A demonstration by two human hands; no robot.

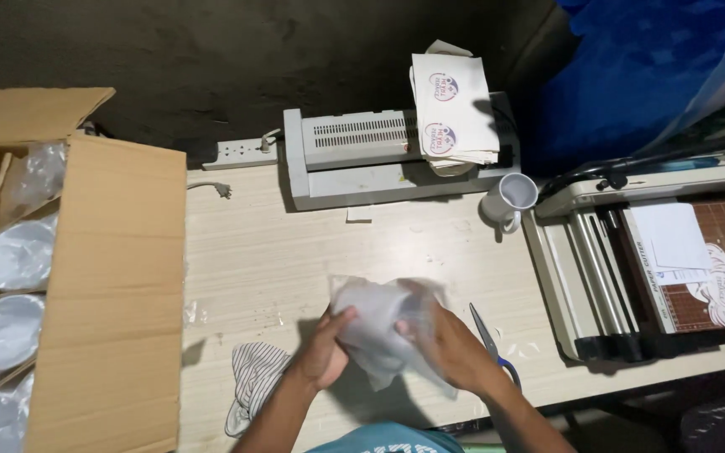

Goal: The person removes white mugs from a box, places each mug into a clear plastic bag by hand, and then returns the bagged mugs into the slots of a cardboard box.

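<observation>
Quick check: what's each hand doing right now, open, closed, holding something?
Left hand: closed on the clear plastic bag.
Right hand: closed on the same bag, partly blurred.

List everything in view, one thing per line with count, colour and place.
plastic bag: one, clear, held in both hands
scissors: one, blue-handled, beside right hand
striped cloth: one, white and dark, by left forearm
mug: one, white, mid table
laminator: one, grey, table back
printed sheets: stack, white, on laminator
paper cutter: one, right
cardboard box: one, brown, left
left hand: gripping bag
right hand: gripping bag
</observation>
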